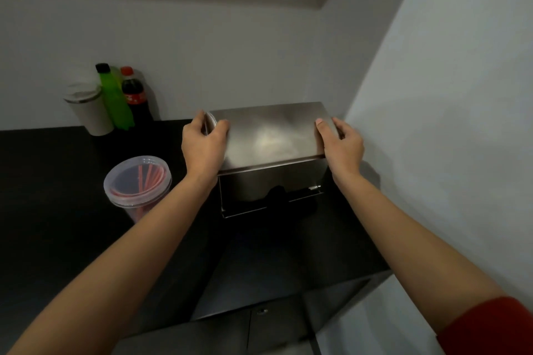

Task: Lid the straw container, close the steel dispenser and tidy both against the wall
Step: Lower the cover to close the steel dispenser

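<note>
Gripping the steel dispenser (pixel 271 135) by its side edges, my left hand (pixel 203 147) and right hand (pixel 343 147) clamped; rigid, slick, likely weighty.

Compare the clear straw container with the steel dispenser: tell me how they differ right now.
The straw container is round, see-through plastic showing red straws inside; the steel dispenser is a boxy, opaque brushed-metal unit. The straw container stands untouched on the counter's left, while the steel dispenser is gripped at both sides by the left hand and right hand. The straw container is smaller. Both sit on the dark counter and appear lidded.
</note>
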Available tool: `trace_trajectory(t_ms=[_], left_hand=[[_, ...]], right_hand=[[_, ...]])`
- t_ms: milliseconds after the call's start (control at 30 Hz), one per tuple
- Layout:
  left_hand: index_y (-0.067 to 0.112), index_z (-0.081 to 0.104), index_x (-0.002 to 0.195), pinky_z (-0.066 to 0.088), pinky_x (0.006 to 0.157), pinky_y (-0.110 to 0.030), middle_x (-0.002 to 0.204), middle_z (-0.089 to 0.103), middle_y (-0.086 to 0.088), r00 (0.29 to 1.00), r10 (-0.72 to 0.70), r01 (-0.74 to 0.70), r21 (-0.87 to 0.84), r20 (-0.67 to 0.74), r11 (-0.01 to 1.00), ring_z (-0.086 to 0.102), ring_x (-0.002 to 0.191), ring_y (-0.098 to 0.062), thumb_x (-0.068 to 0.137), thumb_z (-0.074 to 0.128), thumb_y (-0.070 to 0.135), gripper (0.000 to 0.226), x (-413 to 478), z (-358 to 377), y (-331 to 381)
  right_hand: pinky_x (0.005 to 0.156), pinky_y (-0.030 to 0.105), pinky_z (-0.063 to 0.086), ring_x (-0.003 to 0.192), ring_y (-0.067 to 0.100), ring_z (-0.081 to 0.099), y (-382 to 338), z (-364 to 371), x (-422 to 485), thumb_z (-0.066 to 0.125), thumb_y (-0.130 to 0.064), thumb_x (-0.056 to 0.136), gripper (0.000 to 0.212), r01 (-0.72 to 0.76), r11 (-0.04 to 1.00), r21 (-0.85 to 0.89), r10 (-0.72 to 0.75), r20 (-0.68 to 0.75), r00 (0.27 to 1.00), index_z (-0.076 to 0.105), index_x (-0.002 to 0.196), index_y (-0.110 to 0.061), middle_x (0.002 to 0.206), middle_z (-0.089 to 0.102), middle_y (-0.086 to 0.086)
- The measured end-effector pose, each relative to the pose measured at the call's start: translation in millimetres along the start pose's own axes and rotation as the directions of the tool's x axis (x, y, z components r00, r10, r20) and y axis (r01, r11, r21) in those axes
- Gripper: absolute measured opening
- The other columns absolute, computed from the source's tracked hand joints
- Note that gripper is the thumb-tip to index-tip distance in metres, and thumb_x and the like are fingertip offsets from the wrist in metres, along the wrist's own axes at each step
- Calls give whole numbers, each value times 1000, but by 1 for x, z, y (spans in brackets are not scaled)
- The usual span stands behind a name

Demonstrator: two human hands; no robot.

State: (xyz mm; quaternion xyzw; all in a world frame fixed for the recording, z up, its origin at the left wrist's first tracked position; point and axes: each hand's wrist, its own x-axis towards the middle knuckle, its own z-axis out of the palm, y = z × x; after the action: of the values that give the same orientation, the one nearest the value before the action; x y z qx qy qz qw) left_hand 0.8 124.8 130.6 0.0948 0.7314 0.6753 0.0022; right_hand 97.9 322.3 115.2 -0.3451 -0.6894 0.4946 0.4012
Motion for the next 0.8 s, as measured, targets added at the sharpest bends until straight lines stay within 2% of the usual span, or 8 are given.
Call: trace_trajectory(t_ms=[67,100,133,200,267,367,500,800], left_hand=[[13,56,124,44,84,-22,114,53,-4,1000,-2,2,-20,-12,1000,55,99,-17,78,59,32,50,9,4,0],[15,58,119,40,80,-18,114,52,-4,1000,6,-7,-16,-20,1000,54,98,-14,80,59,30,42,14,7,-2],[16,60,107,40,76,-18,113,55,-8,1000,15,-15,-6,-20,1000,55,94,-15,80,57,29,30,19,8,-5],[7,59,97,42,74,-23,110,59,-16,1000,20,-20,17,-9,1000,56,87,-17,79,54,30,30,28,11,-9],[7,59,113,42,74,-21,113,61,-12,1000,11,-11,24,-13,1000,57,87,-11,80,52,31,42,33,15,-12],[12,37,143,34,79,-10,132,54,2,999,-10,13,60,-49,998,51,103,0,85,51,31,62,37,20,-17],[11,27,146,28,94,-18,151,36,-3,999,-26,29,78,-38,997,37,134,-16,88,50,31,66,37,25,-22],[14,19,149,33,91,-23,154,29,-5,998,-55,52,178,12,983,37,131,-13,88,47,38,71,40,28,-36]], right_hand=[[99,27,43,115,13,57,0,7,10,67,-50,76,59,-10,1000,-16,10,4,1000,61,124,-17,126,63,-1],[99,26,43,117,14,57,1,10,14,68,-50,76,60,-14,1000,-28,14,8,1000,61,125,-17,127,63,-1],[99,26,42,118,15,56,1,12,17,68,-50,76,61,-15,999,-41,15,15,1000,60,126,-16,128,62,0],[102,28,41,120,16,55,3,16,22,67,-50,77,62,-6,997,-77,9,34,999,59,127,-14,129,61,2],[102,28,39,121,18,54,6,18,25,66,-50,78,63,8,993,-120,-1,52,999,58,128,-13,130,61,3],[102,29,38,123,20,52,10,19,29,64,-50,80,63,24,984,-177,-11,78,997,56,130,-12,132,59,5],[107,34,38,127,21,50,16,20,30,62,-51,82,64,14,973,-231,15,121,993,54,132,-12,135,57,6],[104,33,39,125,21,51,23,21,35,60,-54,82,63,11,949,-316,38,151,988,55,131,-14,134,58,5]])
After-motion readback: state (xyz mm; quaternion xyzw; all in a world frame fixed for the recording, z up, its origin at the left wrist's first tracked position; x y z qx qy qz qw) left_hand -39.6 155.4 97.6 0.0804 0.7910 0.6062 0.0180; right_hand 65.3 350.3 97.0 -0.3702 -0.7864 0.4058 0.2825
